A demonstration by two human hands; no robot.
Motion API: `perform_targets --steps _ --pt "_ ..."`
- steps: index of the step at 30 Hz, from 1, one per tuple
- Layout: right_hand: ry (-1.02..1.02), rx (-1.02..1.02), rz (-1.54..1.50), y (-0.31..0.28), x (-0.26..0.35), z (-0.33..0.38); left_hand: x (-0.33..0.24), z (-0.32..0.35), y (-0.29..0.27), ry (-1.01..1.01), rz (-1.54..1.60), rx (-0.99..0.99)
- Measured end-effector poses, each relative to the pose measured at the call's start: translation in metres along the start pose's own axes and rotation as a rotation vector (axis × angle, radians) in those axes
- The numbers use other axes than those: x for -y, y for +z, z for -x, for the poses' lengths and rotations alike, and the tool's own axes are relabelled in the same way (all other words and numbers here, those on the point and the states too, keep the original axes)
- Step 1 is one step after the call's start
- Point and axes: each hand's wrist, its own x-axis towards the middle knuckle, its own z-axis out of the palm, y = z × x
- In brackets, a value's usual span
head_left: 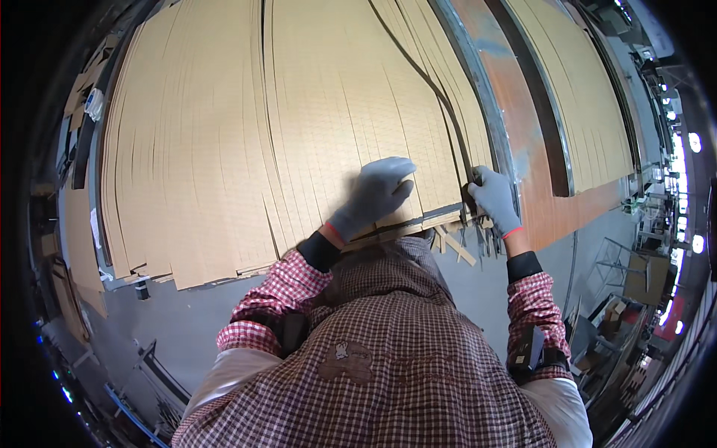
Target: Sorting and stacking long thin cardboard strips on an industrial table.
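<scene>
L hand over cardboard, R hand at near R edge

Nearest: brown checked apron (396, 336), w/ red-and-white checked sleeves (276, 299) on both forearms & a black device (529, 347) strapped to the R one. Grey floor (187, 321) shows either side of the apron.

Next, hands, both in grey gloves. L hand (382, 188) is above the near part of the cardboard stack (209, 149), thumb & fingers bent but apart, nothing visible b/w them; can't tell if its underside touches. R hand (494, 198) is at the stack's near R corner, fingers curled, tips at the near end of a dark strip (451, 112); can't tell if it's pinching it. Loose cardboard slivers (457, 246) hang b/w the hands, below the near edge.

Stack = tan sheets, overlapping in long rows, filling centre & L. Dark strip runs from the R hand to the far side, curving L.

R of stack: metal rail (476, 75), then reddish-brown board (541, 209), then a 2nd cardboard stack (579, 97). Far R, past the floor: metal frame (616, 257) & bright lights (694, 142).
</scene>
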Motion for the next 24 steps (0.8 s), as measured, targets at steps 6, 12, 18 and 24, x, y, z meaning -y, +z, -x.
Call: perform_targets --steps 6,12,18,24 --pt "-0.093 -0.189 0.044 -0.069 0.039 0.002 -0.018 -0.041 0.052 0.131 -0.259 0.261" --pt "-0.268 -0.267 0.175 -0.094 0.043 0.008 0.013 -0.032 0.102 0.235 -0.528 0.414" --pt "-0.161 -0.352 0.067 -0.086 0.038 0.012 -0.004 -0.067 0.129 0.228 -0.628 0.256" --pt "-0.274 -0.302 0.177 -0.039 0.011 0.002 0.025 -0.059 0.140 0.174 -0.496 0.307"
